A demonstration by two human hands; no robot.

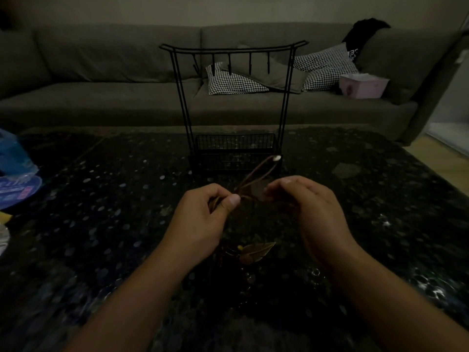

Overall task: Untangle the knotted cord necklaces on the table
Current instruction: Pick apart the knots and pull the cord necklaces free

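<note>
Head view of a dim room. Both hands are raised above a dark speckled table (106,199). The left hand (203,214) pinches a thin brown cord (253,177) between thumb and curled fingers. The right hand (312,207) has its fingers curled toward the same cord; its fingertips appear to pinch the strand, though shadow hides the exact contact. From between the two hands a loop of cord rises away from the viewer and ends in a small white bead (277,158), which lies in front of the base of a black wire stand (234,102). Below the hands, more cord hangs down in shadow to a leaf-shaped pendant (258,251) and a small yellow bead (239,248), both close to the table surface; whether they rest on it cannot be told. The stand has a row of hooks under its top bar and a mesh basket at its foot. Behind the table is a grey sofa (101,72) bearing checked cushions (324,66) and a pink box (363,86). Blue plastic packaging (15,174) lies at the table's left edge.
</note>
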